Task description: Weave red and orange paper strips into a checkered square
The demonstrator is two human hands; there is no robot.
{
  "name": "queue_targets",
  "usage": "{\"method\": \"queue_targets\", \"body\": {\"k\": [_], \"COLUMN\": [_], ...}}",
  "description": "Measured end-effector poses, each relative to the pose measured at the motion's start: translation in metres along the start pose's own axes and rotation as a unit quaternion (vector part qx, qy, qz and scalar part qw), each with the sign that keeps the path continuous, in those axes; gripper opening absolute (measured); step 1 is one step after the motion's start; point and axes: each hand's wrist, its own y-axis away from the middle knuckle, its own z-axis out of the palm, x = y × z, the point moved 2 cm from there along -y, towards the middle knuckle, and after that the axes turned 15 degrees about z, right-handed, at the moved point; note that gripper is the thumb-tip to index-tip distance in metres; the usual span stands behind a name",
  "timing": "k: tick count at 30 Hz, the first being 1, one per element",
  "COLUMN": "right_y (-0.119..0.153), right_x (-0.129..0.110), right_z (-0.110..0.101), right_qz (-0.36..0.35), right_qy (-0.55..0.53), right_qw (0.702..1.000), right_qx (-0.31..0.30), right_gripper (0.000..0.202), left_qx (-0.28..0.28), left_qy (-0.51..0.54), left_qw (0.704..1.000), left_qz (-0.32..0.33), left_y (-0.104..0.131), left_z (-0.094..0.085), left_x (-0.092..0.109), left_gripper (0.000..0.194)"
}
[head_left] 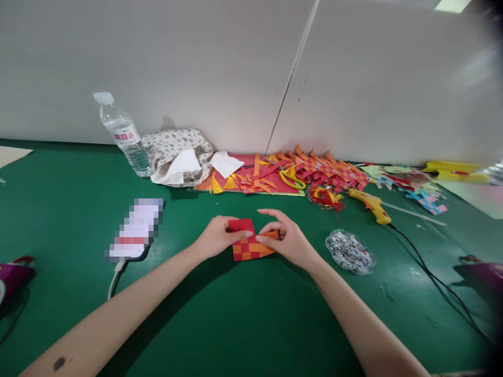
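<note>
Between my two hands is a small piece of woven paper (246,249) in a red and orange check, held just above the green table. My left hand (217,238) pinches its left side, with the thumb lying over a red flap at the top. On the right, my right hand (285,238) grips an orange strip end between thumb and fingers, and its index finger is raised. The fingertips behind the paper are hidden.
Behind lie finished woven paper fish (326,168), tassels and a tissue pouch (176,152). A water bottle (124,135) leans at back left, near a phone (137,230) on a cable. Rightward are a dish of googly eyes (349,252) and a corded yellow glue gun (371,205).
</note>
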Motion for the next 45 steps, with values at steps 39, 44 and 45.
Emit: {"method": "queue_targets", "body": {"k": [39,44,45], "right_y": [-0.004,-0.004,-0.004], "right_x": [0.005,0.003,0.002], "right_z": [0.005,-0.006,-0.008], "right_qz": [0.037,0.038,0.034], "right_qy": [-0.039,-0.062,-0.059], "right_qw": [0.998,0.997,0.997], "right_qx": [0.011,0.021,0.023], "right_gripper": [0.057,0.056,0.055], "left_qx": [0.049,0.057,0.056], "left_qy": [0.154,0.131,0.128], "left_qw": [0.985,0.988,0.988], "left_qz": [-0.064,-0.064,-0.063], "left_y": [0.000,-0.001,-0.001], "left_z": [0.006,0.002,0.002], "left_x": [-0.006,-0.002,-0.001], "left_gripper": [0.030,0.028,0.029]}}
